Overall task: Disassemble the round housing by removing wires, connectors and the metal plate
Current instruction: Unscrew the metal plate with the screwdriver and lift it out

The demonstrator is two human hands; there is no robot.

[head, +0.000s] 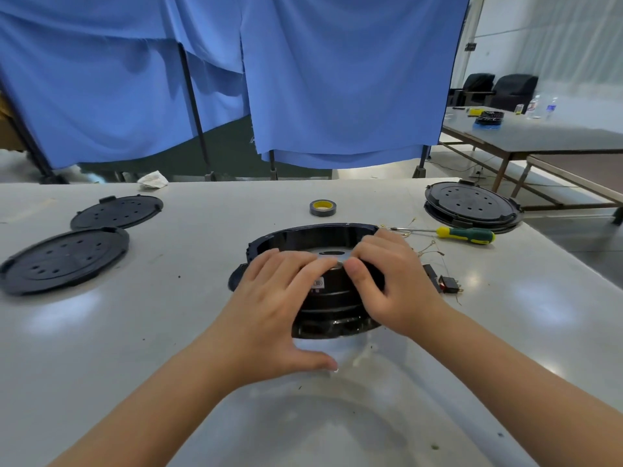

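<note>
The round black housing (303, 235) sits at the table's middle, its near side tipped up toward me. Inside it shows a shiny metal plate (332, 255) with a dark hole. My left hand (279, 298) lies over the housing's near left rim, fingers reaching to the plate's edge, thumb spread on the table. My right hand (387, 274) grips the near right rim, thumb pressed at the plate's edge beside the left fingertips. Loose thin wires (428, 249) and a small black switch connector (450, 284) lie on the table right of the housing.
A green-yellow screwdriver (465, 234) lies at the right, behind it a stack of black round lids (472, 205). Two more black lids (64, 257) (118, 210) rest at the left. A tape roll (322, 207) stands behind the housing. Blue curtains hang beyond the table.
</note>
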